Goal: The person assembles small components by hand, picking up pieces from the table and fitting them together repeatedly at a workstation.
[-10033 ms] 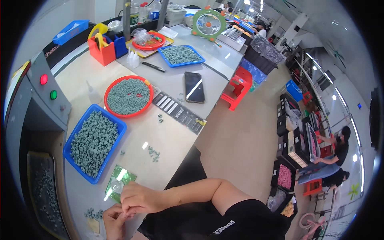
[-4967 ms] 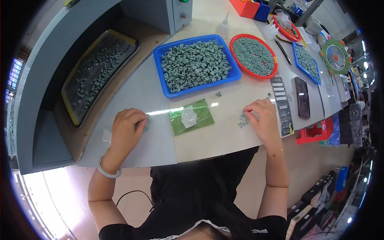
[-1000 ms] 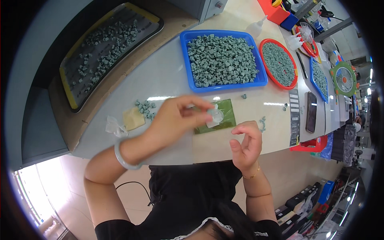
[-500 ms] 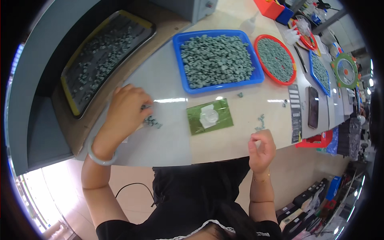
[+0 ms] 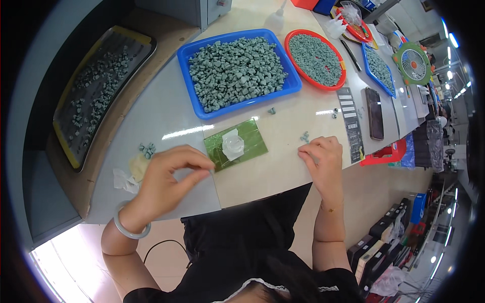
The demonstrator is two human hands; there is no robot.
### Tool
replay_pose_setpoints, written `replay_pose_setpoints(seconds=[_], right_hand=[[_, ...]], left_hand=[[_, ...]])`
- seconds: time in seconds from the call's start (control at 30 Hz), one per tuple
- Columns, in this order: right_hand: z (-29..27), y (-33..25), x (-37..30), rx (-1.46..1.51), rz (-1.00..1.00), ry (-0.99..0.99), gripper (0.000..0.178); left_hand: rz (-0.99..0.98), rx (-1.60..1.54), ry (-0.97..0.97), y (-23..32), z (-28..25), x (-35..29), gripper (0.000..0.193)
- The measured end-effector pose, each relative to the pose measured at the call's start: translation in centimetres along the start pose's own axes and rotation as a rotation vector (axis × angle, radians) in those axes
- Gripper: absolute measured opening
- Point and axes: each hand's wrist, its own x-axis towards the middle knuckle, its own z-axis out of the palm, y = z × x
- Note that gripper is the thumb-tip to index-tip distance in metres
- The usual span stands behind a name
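Observation:
My left hand [image 5: 174,174] hovers over the near left of the table, thumb and forefinger closed in a pinch beside a green board [image 5: 256,139]. On that board sits a white patch [image 5: 233,145] with a clear, glossy middle. Whatever the pinch holds is too small to make out. My right hand [image 5: 326,161] rests by the table's front edge, thumb and forefinger brought together; nothing nameable shows between them. Just beyond it lie a few small grey-green pieces [image 5: 304,137]. A little heap of similar pieces [image 5: 147,150] is beyond my left hand, next to a yellowish cloth [image 5: 138,166].
A blue tray [image 5: 247,105] heaped with grey-green pieces stands ahead, with a red round tray [image 5: 343,76] to its right. One loose piece [image 5: 272,110] lies before them. A dark tray [image 5: 64,144] sits far left. A phone [image 5: 374,113] and a fan [image 5: 413,63] are at right.
My left hand has moved right, away from the little heap to the green board's edge. My right hand's fingertips have come nearer the small pieces. The whole view has shifted.

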Motion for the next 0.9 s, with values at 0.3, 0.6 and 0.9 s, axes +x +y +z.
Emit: replay_pose_setpoints(seconds=[0.3, 0.6, 0.9], right_hand=[[0.1, -3.8, 0.5, 0.359, -0.125, -0.06, 0.01], [1.8, -8.2, 0.8, 0.639, -0.358, -0.031, 0.016], [3.3, -9.3, 1.1, 0.724, -0.351, 0.008, 0.013]], left_hand=[[-0.187, -0.375, -0.293, -1.4, 4.2, 0.0, 0.009], [-0.35, -0.67, -0.271, -2.2, 3.3, -0.1, 0.008], [-0.337, -0.761, -0.271, -3.0, 2.3, -0.5, 0.005]])
